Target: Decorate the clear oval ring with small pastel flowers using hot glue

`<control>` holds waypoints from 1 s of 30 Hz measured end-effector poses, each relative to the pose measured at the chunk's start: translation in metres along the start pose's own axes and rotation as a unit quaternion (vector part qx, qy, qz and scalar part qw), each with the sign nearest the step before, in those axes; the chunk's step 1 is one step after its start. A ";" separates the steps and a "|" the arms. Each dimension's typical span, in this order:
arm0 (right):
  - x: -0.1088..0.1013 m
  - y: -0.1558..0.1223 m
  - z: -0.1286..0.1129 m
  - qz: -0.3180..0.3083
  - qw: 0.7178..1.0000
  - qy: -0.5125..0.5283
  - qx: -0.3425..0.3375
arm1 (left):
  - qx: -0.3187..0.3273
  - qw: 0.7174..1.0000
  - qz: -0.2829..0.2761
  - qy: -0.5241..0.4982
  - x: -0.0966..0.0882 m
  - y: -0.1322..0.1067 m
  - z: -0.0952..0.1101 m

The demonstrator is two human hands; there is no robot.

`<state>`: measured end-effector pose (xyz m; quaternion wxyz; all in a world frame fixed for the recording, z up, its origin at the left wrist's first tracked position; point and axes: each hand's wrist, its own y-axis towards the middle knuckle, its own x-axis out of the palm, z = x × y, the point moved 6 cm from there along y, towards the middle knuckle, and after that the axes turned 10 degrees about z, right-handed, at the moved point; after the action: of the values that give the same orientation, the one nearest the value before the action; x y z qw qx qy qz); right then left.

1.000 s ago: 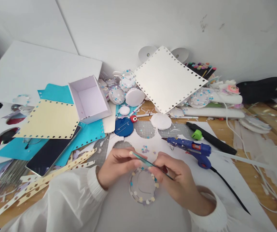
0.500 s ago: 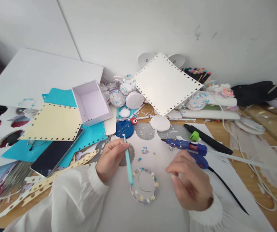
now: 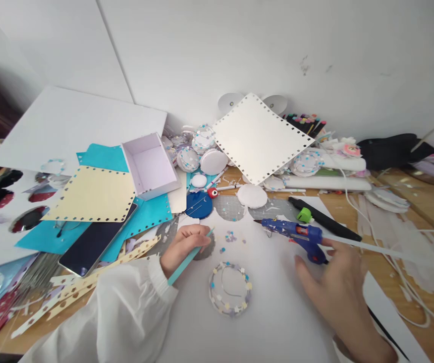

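My left hand (image 3: 186, 247) is closed around slim teal tweezers (image 3: 184, 266), their narrow tip pointing up and right. My right hand (image 3: 336, 287) is open, thumb and fingers apart, at the rear of a blue hot glue gun (image 3: 290, 229); its fingertips reach the gun's back end, and contact is hard to make out. The gun lies on its side with a long glue stick (image 3: 368, 245) out the back. Between my hands lies a wire ring (image 3: 248, 286) dotted with small white, yellow and blue paper flowers. Loose flowers (image 3: 231, 236) lie above it.
A lilac box (image 3: 151, 166), a phone (image 3: 96, 242) and punched cream card (image 3: 92, 194) are on the left. Behind stand a white punched card (image 3: 260, 138) and several decorated balls (image 3: 204, 138). A black tool (image 3: 326, 219) and green punch (image 3: 304, 216) lie beyond the gun.
My right hand has moved right to the glue gun and its fingers have spread. My left hand has turned the tweezers from near upright to a slant. The view has shifted slightly.
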<state>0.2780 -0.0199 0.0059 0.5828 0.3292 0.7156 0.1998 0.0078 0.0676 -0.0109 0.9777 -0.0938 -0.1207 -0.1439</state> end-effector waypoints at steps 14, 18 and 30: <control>0.009 0.033 -0.021 -0.023 0.984 0.132 0.114 | -0.007 0.997 -0.043 0.069 0.012 -0.006 0.008; 0.015 0.024 -0.042 -0.022 0.977 0.185 0.104 | -0.006 0.996 -0.058 0.070 0.014 -0.006 0.006; 0.012 0.021 -0.053 -0.012 0.971 0.239 -0.023 | 0.021 0.989 -0.122 0.076 0.016 -0.007 0.003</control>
<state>0.2311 0.0083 0.0247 0.4046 0.2498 0.8333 0.2818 0.0204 0.0576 -0.0029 0.9609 -0.0462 -0.0599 -0.2664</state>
